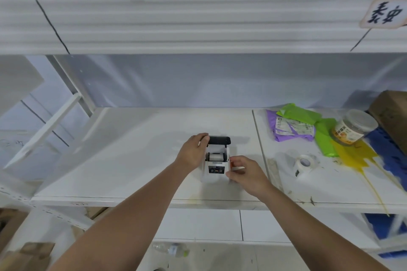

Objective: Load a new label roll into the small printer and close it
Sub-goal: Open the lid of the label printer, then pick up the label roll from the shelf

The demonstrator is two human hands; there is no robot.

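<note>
A small white printer [216,169] stands on the white shelf board [123,160] with its black-edged lid [219,140] raised. A white label roll [215,157] lies in its open bay. My left hand [193,152] grips the printer's left side, with the fingertips up on the lid's left end. My right hand [246,174] is at the printer's right side, thumb and fingers pinched near a small orange-red part [231,164]; what it pinches is too small to tell. A second white label roll [305,164] lies on the shelf to the right.
On the right of the shelf lie green and purple bags [295,125], a clear jar with a label [352,127], yellow and blue sheets [361,154] and a brown box [394,112]. An upper shelf beam [198,20] hangs overhead. A bottle [171,249] lies below.
</note>
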